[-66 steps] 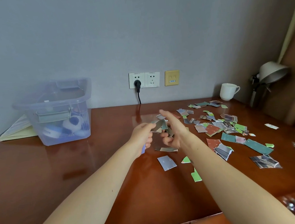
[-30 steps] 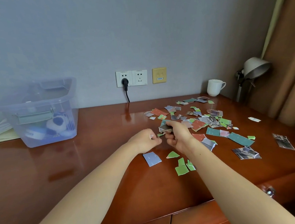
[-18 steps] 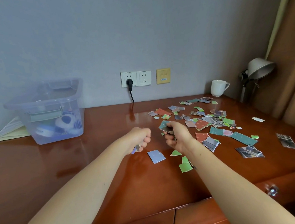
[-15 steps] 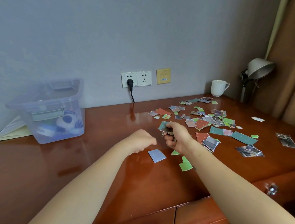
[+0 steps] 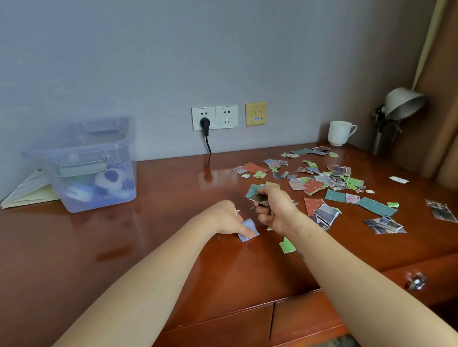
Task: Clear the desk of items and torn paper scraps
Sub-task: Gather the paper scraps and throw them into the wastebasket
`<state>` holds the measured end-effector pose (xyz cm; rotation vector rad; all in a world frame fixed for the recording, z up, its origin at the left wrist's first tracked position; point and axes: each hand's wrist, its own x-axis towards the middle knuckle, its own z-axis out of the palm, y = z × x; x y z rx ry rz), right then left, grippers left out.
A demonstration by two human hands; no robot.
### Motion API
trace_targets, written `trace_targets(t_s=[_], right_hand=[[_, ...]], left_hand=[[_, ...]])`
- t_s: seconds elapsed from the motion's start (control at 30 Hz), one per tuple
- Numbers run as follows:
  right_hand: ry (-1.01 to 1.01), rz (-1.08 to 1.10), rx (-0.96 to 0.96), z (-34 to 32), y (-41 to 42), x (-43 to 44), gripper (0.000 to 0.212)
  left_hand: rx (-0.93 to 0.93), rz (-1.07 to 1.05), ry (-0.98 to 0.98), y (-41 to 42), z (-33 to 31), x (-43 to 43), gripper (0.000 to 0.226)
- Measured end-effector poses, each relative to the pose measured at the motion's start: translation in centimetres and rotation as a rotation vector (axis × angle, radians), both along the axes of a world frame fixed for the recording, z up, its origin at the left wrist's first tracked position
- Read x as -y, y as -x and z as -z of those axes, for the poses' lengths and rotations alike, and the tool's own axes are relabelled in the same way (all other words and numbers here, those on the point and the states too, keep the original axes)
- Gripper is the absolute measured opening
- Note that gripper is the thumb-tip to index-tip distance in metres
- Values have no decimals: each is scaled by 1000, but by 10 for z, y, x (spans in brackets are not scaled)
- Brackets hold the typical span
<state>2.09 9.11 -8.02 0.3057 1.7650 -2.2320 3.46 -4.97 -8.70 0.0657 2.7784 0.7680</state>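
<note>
While the left hand (image 5: pixel 226 218) pinches a pale blue scrap (image 5: pixel 248 231) against the surface (image 5: pixel 119 250), the right hand (image 5: pixel 274 209) curls round a bundle of scraps (image 5: pixel 258 194), apparently several pieces. Other torn scraps (image 5: pixel 332 181) lie scattered just right of both hands, and a clear bin (image 5: pixel 90 167) stands well apart at the left.

Soft, even daylight fills your view, and shadows are faint. The polished desk (image 5: pixel 156 201) throws back pale glare below the sockets (image 5: pixel 215 117) and mirrors the slightly hazy plastic bin (image 5: pixel 90 162). Focus is crisp on your left hand (image 5: pixel 226 217), pinching a blue scrap (image 5: pixel 247 224), and on your right hand (image 5: pixel 276 209), gripping a bundle of scraps (image 5: pixel 255 193). Wide-angle distortion bends the desk's front edge and stretches your forearms (image 5: pixel 149 289) toward the bottom corners.
</note>
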Motion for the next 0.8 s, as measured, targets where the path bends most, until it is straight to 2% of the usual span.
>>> trace_targets(t_s=[0.07,0.13,0.2,0.33,0.4,0.5,0.67,0.8], right_hand=[[-1,5,2,-1,-2,1,13],[12,10,0,-3,-4,2,9],[26,7,-10,-4,-6,6,9],[50,-49,-40,-7,-10,23,21],[44,-97,-61,-9,-14,38,23],[44,-192,-78,-13,-23,69,24],[67,-384,-111,-22,-48,130,21],[85,-528,-102,-27,-75,176,20]], left_hand=[[-15,-13,-38,-5,0,1,36],[-17,-42,-140,-10,-1,5,44],[-15,-99,-282,-15,-5,10,41],[51,-389,-759,-25,-13,28,14],[80,-507,-1027,-33,-16,42,9],[46,-596,-1262,-50,-20,64,9],[-44,-667,-1388,-86,-23,106,16],[-156,-748,-1413,-124,-26,142,19]])
